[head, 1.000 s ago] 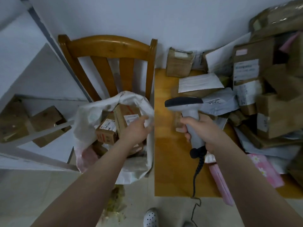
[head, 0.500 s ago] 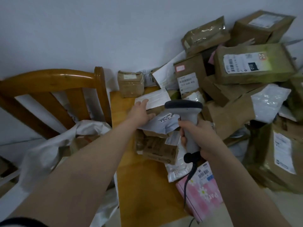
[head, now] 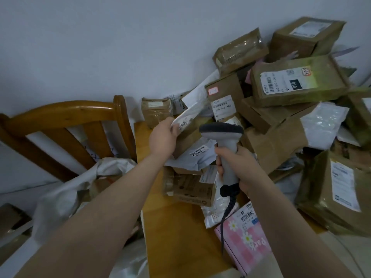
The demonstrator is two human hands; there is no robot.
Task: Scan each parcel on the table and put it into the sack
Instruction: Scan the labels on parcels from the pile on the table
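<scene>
My left hand [head: 163, 138] pinches the near edge of a flat white envelope parcel [head: 190, 115] and holds it tilted up above the pile. My right hand [head: 237, 167] grips the handle of a grey barcode scanner [head: 221, 131], whose head sits just right of the envelope. A heap of brown boxes [head: 297, 83] and white mailers [head: 194, 156] covers the wooden table [head: 176, 237]. The white sack [head: 66, 197] hangs open on the chair at the lower left.
A wooden chair [head: 66, 117] stands left of the table against the white wall. A pink flowered parcel [head: 247, 239] lies at the table's near edge under the scanner cable. Large boxes [head: 337, 193] crowd the right side.
My left hand left the sack, reached over to the pile and lifted the white envelope by its edge. The view swung right toward the table. The scanner stayed in my right hand.
</scene>
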